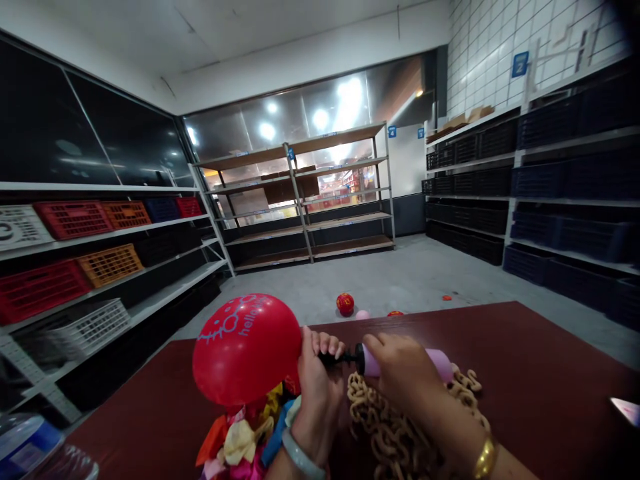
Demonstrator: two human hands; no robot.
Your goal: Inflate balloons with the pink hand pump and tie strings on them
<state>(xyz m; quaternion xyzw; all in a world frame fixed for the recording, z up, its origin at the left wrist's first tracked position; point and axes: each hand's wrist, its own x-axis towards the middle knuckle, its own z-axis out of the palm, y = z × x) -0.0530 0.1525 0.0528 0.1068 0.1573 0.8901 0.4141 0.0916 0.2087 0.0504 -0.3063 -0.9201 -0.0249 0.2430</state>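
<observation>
An inflated red balloon with blue printing sits at the left of my left hand. That hand is closed around the balloon's neck and the black nozzle of a hand balloon pump. My right hand grips the pink-purple body of the balloon pump, which lies level over the table. Below my left wrist is a pile of limp balloons in several colours. Tan, curly balloon-like strands lie heaped under my right forearm. The exact join of neck and nozzle is hidden by my left fingers.
The dark red table spreads before me. A clear plastic bottle is at its left, a bright-screened device at the right edge. A red ball-like balloon rests on the floor beyond. Shelves with crates line both sides.
</observation>
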